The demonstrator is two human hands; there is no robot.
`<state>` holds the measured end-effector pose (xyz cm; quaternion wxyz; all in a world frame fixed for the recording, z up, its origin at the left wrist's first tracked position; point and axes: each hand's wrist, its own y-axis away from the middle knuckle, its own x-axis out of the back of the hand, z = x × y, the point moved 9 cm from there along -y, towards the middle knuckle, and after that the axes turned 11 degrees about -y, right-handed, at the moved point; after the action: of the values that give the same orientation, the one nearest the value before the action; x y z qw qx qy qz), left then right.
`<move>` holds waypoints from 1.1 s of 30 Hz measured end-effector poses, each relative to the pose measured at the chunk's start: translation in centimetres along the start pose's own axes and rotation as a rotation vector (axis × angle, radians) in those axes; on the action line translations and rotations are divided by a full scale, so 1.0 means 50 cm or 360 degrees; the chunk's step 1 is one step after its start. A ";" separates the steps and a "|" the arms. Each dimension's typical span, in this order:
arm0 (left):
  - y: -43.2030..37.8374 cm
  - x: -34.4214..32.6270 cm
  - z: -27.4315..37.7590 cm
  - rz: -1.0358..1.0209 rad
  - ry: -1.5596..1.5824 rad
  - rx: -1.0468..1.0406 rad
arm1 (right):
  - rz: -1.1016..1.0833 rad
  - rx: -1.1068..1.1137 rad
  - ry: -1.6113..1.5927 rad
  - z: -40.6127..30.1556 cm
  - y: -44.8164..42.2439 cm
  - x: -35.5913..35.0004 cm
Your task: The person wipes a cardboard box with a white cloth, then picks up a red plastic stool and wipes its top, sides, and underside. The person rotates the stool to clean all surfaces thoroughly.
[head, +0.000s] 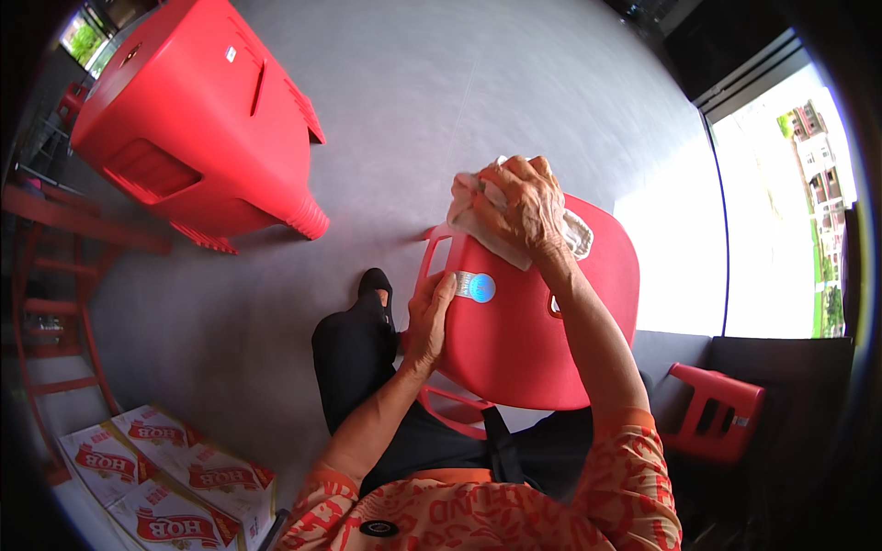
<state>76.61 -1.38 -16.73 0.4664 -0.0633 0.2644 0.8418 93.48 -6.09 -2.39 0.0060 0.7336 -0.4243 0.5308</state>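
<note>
Before me stands a red plastic stool [513,337] with a rounded square seat and slotted sides. My left hand [431,317] grips the seat's left edge, its thumb on top beside a shiny round sticker [475,287]. My right hand [520,206] presses a crumpled whitish cloth [482,224] onto the seat's far left corner; part of the cloth hangs past the edge. Right of the sticker, my right forearm partly covers a small hole [555,306] in the seat. The stool's near legs are between my knees.
A stack of red plastic stools [207,124] lies tipped at upper left. Cardboard cartons [172,482] bearing print sit at lower left, near a reddish ladder-like frame [58,303]. Another red stool [720,413] stands at right, below a bright doorway [765,206]. Grey floor [386,82] stretches ahead.
</note>
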 end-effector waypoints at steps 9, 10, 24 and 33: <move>-0.008 0.001 -0.011 -0.0061 -0.0012 0.0004 | 0.0488 -0.0307 0.0427 0.081 0.100 0.146; -0.009 0.001 -0.013 -0.0056 -0.0027 0.0006 | 0.0416 -0.0327 0.0439 0.098 0.122 0.160; 0.069 -0.046 0.234 0.0326 -0.1406 -0.1039 | 0.0540 -0.0405 0.0158 -0.008 0.508 0.288; 0.205 -0.393 0.073 -0.0555 -0.2512 -0.1574 | 0.1401 -0.0688 -0.0520 0.073 0.579 0.304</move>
<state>79.70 -18.66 -2.71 0.5501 0.2951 -0.5271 0.5766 79.24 -35.65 -4.86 -0.1329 0.5408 -0.7883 0.2618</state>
